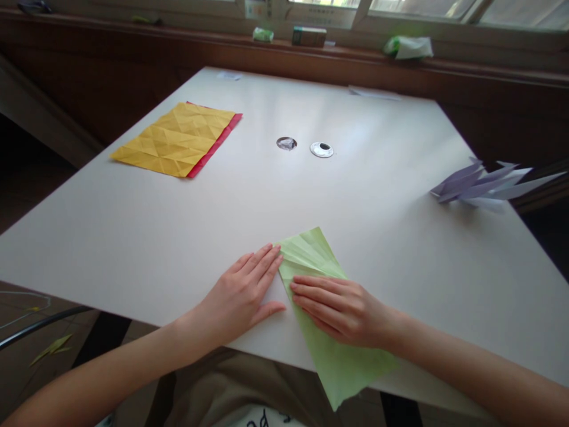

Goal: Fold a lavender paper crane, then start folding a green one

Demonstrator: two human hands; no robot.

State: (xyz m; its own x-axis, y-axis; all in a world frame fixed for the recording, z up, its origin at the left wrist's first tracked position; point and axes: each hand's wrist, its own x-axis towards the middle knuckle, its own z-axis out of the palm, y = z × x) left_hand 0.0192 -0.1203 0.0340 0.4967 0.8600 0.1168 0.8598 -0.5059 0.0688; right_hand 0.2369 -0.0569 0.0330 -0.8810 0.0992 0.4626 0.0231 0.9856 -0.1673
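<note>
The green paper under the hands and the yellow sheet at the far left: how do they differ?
The green paper is folded to a long pointed shape; the yellow sheet lies open as a flat rectangle. The green paper hangs over the table edge under the left hand and right hand; the yellow sheet lies untouched on a red sheet. Both show many creases.

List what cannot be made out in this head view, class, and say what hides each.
- Green paper: its middle lies under the right hand.
- Red sheet: mostly covered by the yellow sheet.
- Sill items: too small and blurred to name.
- Purple paper model: its shape is unclear at this angle.
</note>
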